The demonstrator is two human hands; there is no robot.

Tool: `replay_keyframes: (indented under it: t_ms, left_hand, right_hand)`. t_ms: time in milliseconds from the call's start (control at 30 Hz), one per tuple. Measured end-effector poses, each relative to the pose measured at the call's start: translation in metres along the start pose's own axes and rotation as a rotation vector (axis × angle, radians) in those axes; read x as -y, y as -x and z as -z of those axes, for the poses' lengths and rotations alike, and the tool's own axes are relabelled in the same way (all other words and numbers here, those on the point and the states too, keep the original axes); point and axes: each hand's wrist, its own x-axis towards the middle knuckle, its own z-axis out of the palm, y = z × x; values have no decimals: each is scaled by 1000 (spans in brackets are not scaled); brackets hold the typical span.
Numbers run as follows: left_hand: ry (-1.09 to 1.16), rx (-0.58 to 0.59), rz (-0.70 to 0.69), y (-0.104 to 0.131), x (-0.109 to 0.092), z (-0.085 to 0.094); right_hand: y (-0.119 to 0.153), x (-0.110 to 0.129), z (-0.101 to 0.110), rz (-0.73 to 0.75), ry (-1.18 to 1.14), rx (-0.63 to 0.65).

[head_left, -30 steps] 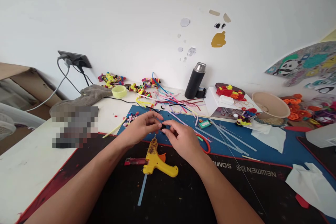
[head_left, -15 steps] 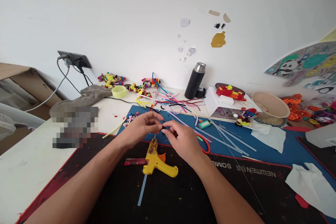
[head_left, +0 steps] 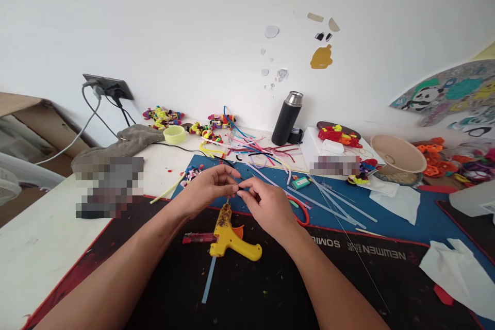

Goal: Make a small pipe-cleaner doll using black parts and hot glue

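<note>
My left hand (head_left: 211,188) and my right hand (head_left: 266,201) meet above the front edge of the blue mat. Between their pinched fingertips is a small black piece (head_left: 240,188), mostly covered by the fingers, so its shape cannot be made out. Just below the hands lies a yellow glue gun (head_left: 232,242) on the black mat, its nozzle pointing up toward the fingers and a clear glue stick (head_left: 209,279) sticking out of its back. A red lighter-like object (head_left: 199,237) is at the gun's left side.
Behind the hands are scattered pipe cleaners (head_left: 266,152), a black thermos (head_left: 286,119) and a yellow ring-shaped tub (head_left: 175,135). Red scissor handles (head_left: 305,214), clear sticks (head_left: 344,206) and a green box (head_left: 301,182) lie to the right. A beige bowl (head_left: 398,153) stands farther right.
The whole view has shifted very slightly. Both hands keep almost the same pose around the black piece.
</note>
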Motion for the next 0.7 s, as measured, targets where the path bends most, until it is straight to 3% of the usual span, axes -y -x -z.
replay_keyframes:
  t_ms: [333, 700]
  left_hand:
    - [-50, -74, -40, 0, -1, 2]
    - [-81, -12, -71, -1, 4, 0]
  right_hand:
    - [-4, -5, 3, -161, -304, 3]
    - [-4, -8, -2, -226, -450, 68]
